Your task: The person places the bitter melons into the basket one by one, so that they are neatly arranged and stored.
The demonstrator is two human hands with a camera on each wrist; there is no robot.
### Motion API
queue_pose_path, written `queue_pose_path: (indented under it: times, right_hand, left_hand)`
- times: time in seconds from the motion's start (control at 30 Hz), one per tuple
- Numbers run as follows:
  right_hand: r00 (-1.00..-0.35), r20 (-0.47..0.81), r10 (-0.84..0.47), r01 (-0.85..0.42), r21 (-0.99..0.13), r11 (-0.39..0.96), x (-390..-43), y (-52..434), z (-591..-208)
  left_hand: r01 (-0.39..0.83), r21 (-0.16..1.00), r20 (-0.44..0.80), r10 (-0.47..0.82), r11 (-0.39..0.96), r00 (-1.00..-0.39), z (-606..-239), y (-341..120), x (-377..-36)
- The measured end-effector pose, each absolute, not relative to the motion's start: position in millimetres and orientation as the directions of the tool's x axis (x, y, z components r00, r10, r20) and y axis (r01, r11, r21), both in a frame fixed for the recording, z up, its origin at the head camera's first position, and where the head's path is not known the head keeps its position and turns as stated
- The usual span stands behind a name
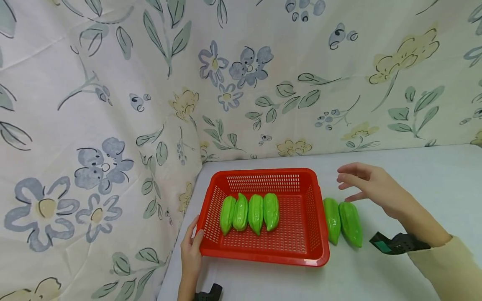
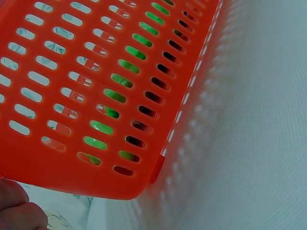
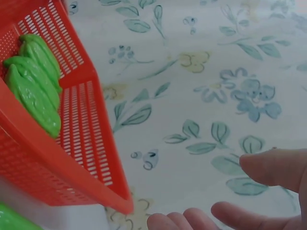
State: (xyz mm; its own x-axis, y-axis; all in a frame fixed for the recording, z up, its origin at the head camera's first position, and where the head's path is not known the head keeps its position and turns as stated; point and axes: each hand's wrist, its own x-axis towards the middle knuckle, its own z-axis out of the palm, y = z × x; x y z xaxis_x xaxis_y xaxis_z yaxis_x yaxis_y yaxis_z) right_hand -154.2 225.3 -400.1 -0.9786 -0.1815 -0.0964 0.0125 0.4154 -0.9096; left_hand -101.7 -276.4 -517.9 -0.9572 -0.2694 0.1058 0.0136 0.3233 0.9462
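A red slotted basket (image 1: 315, 196) sits on the white table and holds several green ridged gourds (image 1: 249, 211) in a row at its left side. My left hand (image 1: 191, 251) grips the basket's near left corner, thumb over the rim. Two more green gourds (image 1: 342, 221) lie on the table just right of the basket. My right hand (image 1: 363, 182) hovers above them, fingers spread and relaxed, holding nothing. In the right wrist view the basket (image 3: 72, 158) and its gourds (image 3: 33, 84) show at left, with my fingertips (image 3: 268, 167) at the bottom right. The left wrist view is filled by the basket wall (image 2: 72, 96).
A floral cloth (image 1: 113, 104) hangs as a backdrop behind and to the left of the table. The white tabletop (image 1: 414, 175) extends to the right of the basket. Black wrist mounts (image 1: 395, 243) sit on both arms.
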Motion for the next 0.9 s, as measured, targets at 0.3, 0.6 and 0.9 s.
queue_pose_path:
  times: [0.3, 0.6, 0.9]
  right_hand:
    - [-0.984, -0.086, -0.158, 0.012, -0.906, 0.423, -150, 234, -401]
    - [-0.982, -0.095, -0.161, 0.017, -0.902, 0.431, -149, 235, -411]
    - [-0.980, -0.096, -0.173, 0.017, -0.912, 0.410, -149, 243, -412]
  left_hand:
    - [0.011, 0.947, 0.106, -0.280, 0.321, -0.954, -518, -276, -102]
    - [-0.007, 0.950, 0.086, -0.283, 0.312, -0.955, -517, -275, -102]
    - [-0.001, 0.948, 0.091, -0.278, 0.317, -0.956, -516, -275, -101]
